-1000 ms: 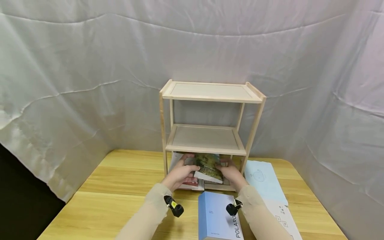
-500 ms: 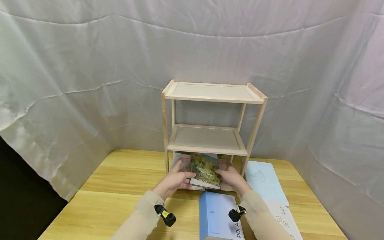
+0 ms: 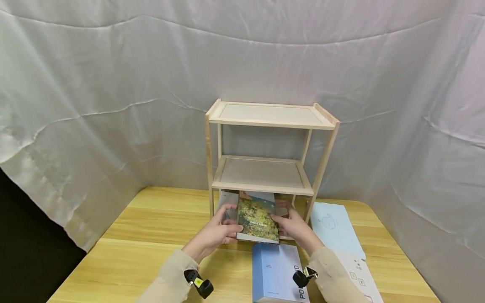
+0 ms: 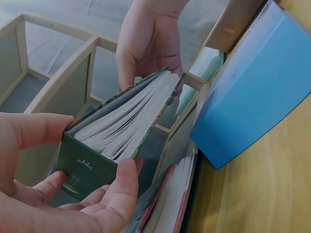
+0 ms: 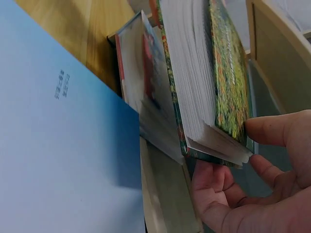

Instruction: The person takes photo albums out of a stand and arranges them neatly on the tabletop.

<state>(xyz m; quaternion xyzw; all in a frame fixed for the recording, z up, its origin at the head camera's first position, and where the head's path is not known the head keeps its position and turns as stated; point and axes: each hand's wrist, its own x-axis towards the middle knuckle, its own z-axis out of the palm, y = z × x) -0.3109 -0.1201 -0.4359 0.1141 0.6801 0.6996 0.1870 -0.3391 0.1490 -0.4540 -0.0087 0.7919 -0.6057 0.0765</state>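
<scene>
So, left grip [image 3: 216,232] is pinching photo book [image 3: 257,216] at its spine [image 4: 85,167], right grip [image 3: 294,224] pinching other side, likely stopping pages [image 4: 125,116] flopping. Book is hanging between, lower middle of frame, by wooden rack [image 3: 262,172].

Photo album [image 3: 257,219]: smooth cover, paper pages
Shelf [image 3: 261,172]: matt wood
Tabletop [image 3: 163,223]: wood-grained, smooth
Curtain [image 3: 261,63]: creased cloth, satiny from here
Blue block [image 3: 278,271]: smooth, matt

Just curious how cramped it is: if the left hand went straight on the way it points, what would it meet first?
The thick photo album with a green-and-yellow cover, which the left hand pinches. Beyond it, perhaps the right hand, though depth is unclear.
</scene>
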